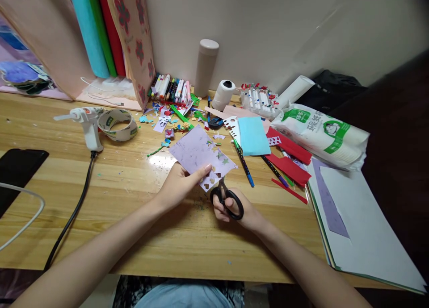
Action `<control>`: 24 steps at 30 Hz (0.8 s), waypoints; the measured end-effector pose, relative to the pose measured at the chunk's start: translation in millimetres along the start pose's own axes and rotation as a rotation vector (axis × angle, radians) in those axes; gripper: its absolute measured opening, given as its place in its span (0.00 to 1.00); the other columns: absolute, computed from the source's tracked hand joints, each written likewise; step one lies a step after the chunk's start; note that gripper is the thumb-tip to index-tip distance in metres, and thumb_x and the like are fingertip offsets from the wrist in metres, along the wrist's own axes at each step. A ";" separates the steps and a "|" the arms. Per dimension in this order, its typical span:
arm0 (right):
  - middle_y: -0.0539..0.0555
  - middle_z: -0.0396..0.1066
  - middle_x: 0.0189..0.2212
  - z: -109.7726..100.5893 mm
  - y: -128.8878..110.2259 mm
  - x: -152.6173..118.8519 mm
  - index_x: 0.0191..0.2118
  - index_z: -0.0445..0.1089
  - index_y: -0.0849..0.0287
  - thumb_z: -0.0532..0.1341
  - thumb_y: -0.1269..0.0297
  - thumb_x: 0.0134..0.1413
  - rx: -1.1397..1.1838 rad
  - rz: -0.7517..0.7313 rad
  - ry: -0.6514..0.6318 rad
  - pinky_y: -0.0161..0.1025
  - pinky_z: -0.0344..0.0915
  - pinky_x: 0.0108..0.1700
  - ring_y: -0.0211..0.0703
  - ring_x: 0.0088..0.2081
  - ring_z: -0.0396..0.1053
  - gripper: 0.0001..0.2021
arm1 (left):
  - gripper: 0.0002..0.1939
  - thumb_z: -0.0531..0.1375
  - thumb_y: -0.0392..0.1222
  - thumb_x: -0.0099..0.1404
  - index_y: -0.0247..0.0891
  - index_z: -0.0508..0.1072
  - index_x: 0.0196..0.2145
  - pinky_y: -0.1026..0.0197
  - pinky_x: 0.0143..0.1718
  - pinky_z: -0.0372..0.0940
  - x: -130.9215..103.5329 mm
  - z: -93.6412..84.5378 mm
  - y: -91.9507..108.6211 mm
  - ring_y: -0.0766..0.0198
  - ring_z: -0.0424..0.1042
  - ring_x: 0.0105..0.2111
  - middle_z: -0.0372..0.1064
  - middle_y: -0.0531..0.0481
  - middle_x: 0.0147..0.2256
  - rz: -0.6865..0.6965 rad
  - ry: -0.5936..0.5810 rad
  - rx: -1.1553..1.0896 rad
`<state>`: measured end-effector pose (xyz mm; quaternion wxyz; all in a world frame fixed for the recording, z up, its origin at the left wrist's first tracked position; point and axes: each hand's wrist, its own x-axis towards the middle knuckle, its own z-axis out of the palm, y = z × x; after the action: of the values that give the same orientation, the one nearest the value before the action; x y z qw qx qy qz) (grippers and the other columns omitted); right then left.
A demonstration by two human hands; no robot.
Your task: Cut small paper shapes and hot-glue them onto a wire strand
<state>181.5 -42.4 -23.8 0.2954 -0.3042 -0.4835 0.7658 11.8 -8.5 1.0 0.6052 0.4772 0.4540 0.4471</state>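
Observation:
A light purple sheet of paper with several small shapes cut out along its right and lower edges is held above the wooden table. My left hand pinches it at its lower left side, thumb on top and the other fingers mostly hidden beneath. My right hand has its fingers through the handles of black scissors. The scissor blades point up at the sheet's lower right edge, partly hidden by the paper. Paper scraps lie on the table beyond the sheet.
A glue gun and tape roll stand left, with a phone nearer. Markers, a tumbler and a thread cone line the wall. Blue paper, red strips, packaged cups and white sheets lie right.

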 end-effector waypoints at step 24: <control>0.45 0.54 0.14 -2.5 0.4 -0.1 0.22 0.56 0.61 0.62 0.42 0.45 -0.005 0.026 0.045 0.31 0.45 0.19 0.29 0.16 0.50 0.25 | 0.17 0.60 0.51 0.57 0.33 0.71 0.22 0.70 0.19 0.55 6.3 -9.2 5.3 0.72 0.60 0.19 0.65 0.53 0.20 0.058 0.018 0.038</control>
<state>183.4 -41.3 -25.0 0.2952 -0.3283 -0.4747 0.7614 3.4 -0.1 4.1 0.5789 0.4973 0.4539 0.4600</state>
